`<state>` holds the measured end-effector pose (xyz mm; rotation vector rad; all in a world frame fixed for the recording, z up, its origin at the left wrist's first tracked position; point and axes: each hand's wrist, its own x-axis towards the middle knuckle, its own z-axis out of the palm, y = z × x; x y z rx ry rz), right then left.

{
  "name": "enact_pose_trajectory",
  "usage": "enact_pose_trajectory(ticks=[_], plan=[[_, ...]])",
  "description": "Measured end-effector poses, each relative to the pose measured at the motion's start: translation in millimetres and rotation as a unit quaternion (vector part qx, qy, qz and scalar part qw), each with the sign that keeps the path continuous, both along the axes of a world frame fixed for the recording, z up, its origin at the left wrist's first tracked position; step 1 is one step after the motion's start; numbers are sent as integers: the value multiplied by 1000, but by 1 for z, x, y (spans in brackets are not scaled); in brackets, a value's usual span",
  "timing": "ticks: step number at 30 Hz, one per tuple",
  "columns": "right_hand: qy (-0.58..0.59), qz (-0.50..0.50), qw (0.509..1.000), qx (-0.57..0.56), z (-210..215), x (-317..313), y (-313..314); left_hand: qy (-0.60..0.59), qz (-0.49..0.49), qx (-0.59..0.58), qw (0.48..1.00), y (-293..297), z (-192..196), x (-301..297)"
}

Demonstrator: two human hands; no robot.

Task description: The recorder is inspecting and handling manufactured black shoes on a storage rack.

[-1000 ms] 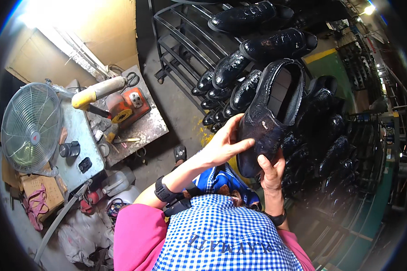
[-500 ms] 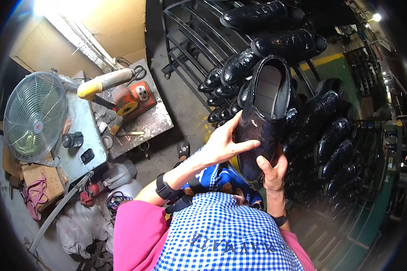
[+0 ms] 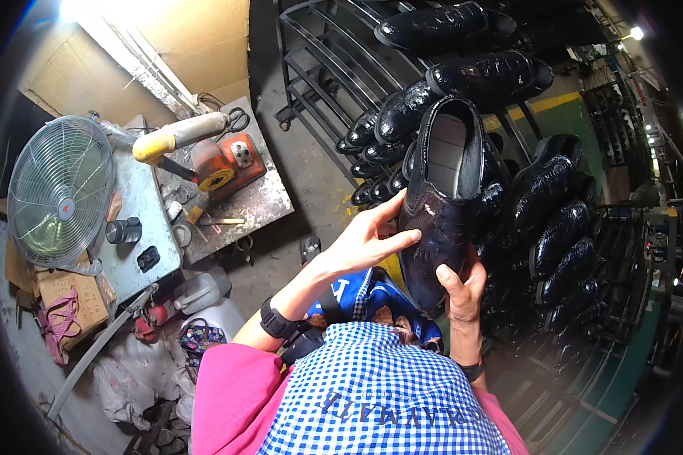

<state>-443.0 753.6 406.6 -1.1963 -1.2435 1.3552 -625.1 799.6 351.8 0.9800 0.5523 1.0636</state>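
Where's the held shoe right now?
Head view, right of centre: the dark shoe is between the left hand and right hand, near the glossy black shoes.

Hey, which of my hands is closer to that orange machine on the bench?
Left. Your left hand is to the right of the orange machine, on the black shoe's left side; your right hand is farther right, on the shoe's right side.

Fan (image 3: 62, 201) stood far L, by tbl (image 3: 121, 269) w/ jar (image 3: 124, 230) on it; machine (image 3: 228, 168) sat on bench (image 3: 264, 199), tbl's R. Shoe (image 3: 439, 231) was btwn L hand (image 3: 373, 241) & R hand (image 3: 463, 292), rack (image 3: 322, 45) w/ other shoes (image 3: 432, 27) beyond.
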Motion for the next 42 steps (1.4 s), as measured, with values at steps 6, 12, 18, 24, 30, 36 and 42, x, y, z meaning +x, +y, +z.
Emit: enact_pose_trajectory(ticks=[6,12,18,24,30,36,42], plan=[[-19,-5,1000,-14,4,-7,0,38,-14,-2,999,-4,7,-4],[-35,1,999,-25,2,-8,0,169,50,15,984,-10,2,-3],[13,8,999,-31,1,-7,-2,-5,5,-43,999,-9,-1,-9],[14,1,1000,-24,0,-8,-8,17,-8,-15,1000,-16,1,-7],[28,24,999,-40,-2,12,-16,14,-9,-33,999,-28,13,1],[-27,34,999,-28,0,19,-26,153,82,-7,985,-47,2,28],[36,59,996,-64,-11,34,-30,4,72,-86,994,-63,1,30]])
